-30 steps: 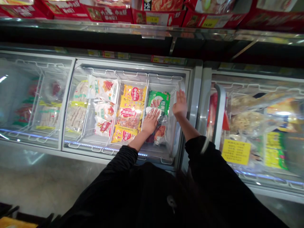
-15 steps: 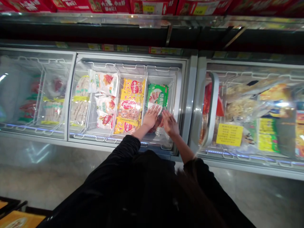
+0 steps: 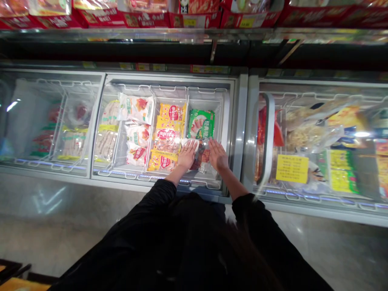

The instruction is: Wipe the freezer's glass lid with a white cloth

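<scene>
My left hand (image 3: 187, 155) lies fairly flat over a white cloth (image 3: 191, 142), which shows past its fingertips; a ring is on one finger. Beside it, my right hand (image 3: 218, 156) is spread flat with fingers straight and nothing visible in it. Both are over the right-hand section of a chest freezer; whether they rest on a glass lid or on the goods I cannot tell. Just beyond the hands is a green food packet (image 3: 201, 123). Between them shows a clear pack with reddish-brown contents (image 3: 203, 155).
Left of my hands are yellow packets (image 3: 167, 133) and white food bags (image 3: 136, 108) in wire baskets. A curved handle (image 3: 268, 137) and yellow notice (image 3: 292, 168) are on the neighbouring freezer at right. Red boxes (image 3: 197, 19) line the shelf above the far side.
My left hand has slid left with the white cloth, widening the gap to my right hand. My right hand stays over nearly the same spot. The camera view has shifted slightly.
</scene>
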Available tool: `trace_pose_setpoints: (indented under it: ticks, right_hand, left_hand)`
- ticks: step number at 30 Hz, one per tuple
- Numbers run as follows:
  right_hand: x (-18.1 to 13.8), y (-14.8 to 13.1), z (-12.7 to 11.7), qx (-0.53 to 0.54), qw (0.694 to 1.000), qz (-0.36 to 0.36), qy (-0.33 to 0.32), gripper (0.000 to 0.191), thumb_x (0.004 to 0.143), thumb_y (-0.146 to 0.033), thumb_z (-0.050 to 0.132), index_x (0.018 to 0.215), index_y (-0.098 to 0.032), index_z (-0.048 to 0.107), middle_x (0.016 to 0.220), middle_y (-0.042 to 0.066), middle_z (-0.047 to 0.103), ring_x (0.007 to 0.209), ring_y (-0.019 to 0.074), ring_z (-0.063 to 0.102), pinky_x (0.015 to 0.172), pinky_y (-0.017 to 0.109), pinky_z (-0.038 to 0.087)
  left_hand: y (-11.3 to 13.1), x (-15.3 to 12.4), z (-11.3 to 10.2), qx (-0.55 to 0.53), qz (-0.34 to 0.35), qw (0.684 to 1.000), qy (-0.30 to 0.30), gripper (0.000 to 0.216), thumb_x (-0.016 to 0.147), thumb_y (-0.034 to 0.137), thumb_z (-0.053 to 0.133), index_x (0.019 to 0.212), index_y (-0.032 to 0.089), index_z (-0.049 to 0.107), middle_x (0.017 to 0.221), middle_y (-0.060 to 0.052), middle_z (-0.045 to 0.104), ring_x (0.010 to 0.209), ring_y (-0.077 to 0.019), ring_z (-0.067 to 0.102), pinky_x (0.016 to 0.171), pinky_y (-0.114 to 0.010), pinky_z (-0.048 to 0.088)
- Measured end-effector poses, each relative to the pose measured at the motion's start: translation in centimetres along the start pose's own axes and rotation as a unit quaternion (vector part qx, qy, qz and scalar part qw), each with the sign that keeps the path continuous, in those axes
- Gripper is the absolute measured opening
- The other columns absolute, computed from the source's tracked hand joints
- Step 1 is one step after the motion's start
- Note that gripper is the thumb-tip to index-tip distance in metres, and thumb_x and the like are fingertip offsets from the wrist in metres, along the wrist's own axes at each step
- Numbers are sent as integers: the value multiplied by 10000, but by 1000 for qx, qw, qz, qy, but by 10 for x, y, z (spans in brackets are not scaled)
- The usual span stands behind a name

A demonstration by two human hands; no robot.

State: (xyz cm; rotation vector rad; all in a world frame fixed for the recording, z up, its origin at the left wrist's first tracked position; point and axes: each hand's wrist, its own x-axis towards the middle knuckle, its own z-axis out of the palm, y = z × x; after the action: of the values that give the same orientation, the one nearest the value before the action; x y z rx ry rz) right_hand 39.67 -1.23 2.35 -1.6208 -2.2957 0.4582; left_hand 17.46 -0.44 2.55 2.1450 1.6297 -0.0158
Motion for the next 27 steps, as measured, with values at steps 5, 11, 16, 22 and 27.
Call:
trace_pose_setpoints:
  ticks: [5,11,16,22,27]
  right_hand:
    - [17,9,0,-23,999,-43,12,680,1008,-115,456,1688,-94,446,1736,154,464,1648,296,392,1350,528,355]
    - [76,42,-21,-71,994,-79,-36,715,986,-147,475,1694,-72,416,1771,149,408,1662,300,363,1361,534,332]
    - [131,67,-33,-90,983,-145,-73,719,976,-161,494,1687,-78,431,1750,150,451,1652,310,381,1357,547,336]
    - [185,82,-35,-94,975,-190,-72,693,996,-188,511,1675,-64,450,1748,165,448,1653,314,374,1357,558,329]
    - [197,89,-31,-100,976,-183,-59,674,1006,-222,535,1663,-83,480,1721,157,492,1624,318,430,1340,552,353]
  left_hand:
    - [-21,23,-12,14,72,997,-12,605,1133,259,370,1738,232,371,1824,-17,312,1707,-210,243,1403,-420,210]
    - [-34,57,-30,-2,-58,998,30,632,1117,225,382,1747,207,343,1824,-56,303,1711,-241,234,1389,-460,261]
    - [-8,49,-5,11,-50,997,50,664,1108,235,427,1761,234,310,1824,-71,304,1708,-271,245,1380,-511,285]
    - [-36,90,-28,33,103,994,6,601,1133,284,431,1731,263,382,1810,-22,348,1697,-215,277,1389,-427,262]
    - [-68,123,-56,29,-3,999,44,603,1133,273,408,1736,260,375,1812,-36,341,1697,-224,277,1382,-440,285]
